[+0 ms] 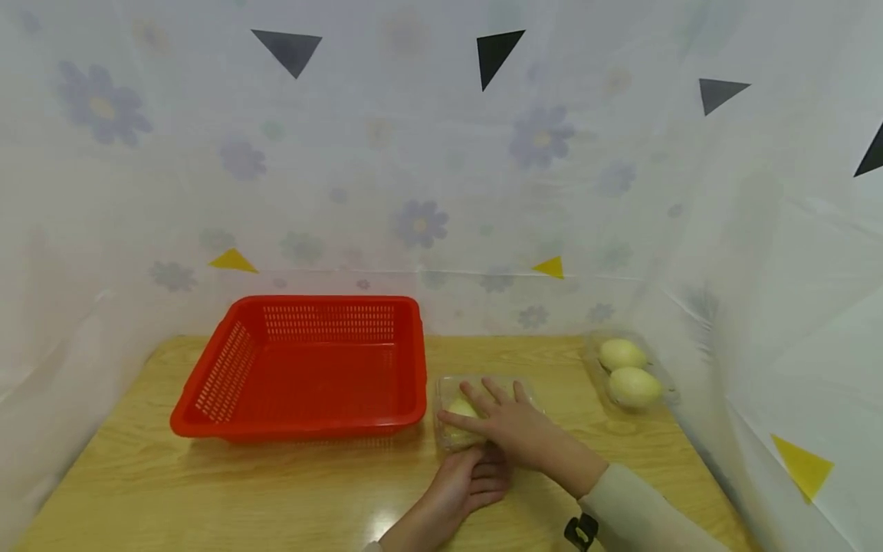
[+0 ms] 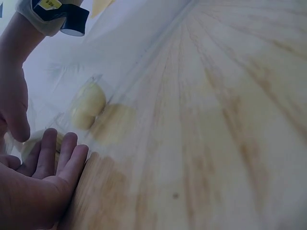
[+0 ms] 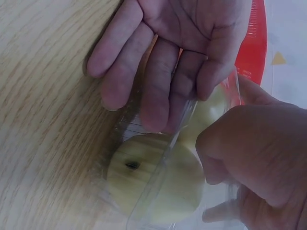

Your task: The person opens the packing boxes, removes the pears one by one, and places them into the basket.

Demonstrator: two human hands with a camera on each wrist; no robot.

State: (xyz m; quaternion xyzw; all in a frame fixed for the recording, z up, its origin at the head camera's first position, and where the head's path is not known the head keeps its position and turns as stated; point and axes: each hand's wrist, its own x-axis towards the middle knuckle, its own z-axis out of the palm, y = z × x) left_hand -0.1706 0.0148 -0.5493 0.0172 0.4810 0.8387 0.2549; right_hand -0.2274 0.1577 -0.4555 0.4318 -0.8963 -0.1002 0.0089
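A clear plastic lidded box (image 1: 444,437) holding pale yellow round fruit (image 3: 153,177) sits on the wooden table, right of the red basket. My right hand (image 1: 517,429) lies over the box with its fingers spread across the lid (image 3: 168,163). At the box's near edge is my left hand (image 1: 465,487), palm turned up, its fingers (image 3: 156,91) fairly straight and touching the rim. Both hands partly cover the fruit. In the left wrist view, the left fingers (image 2: 48,153) extend beside the box, below the right hand (image 2: 12,96).
An empty red plastic basket (image 1: 303,429) stands at the left of the table (image 1: 276,491). A second clear box (image 1: 603,391) with two pale yellow fruits (image 1: 631,383) is at the back right. A flower-patterned sheet (image 1: 414,153) hangs behind and around the table.
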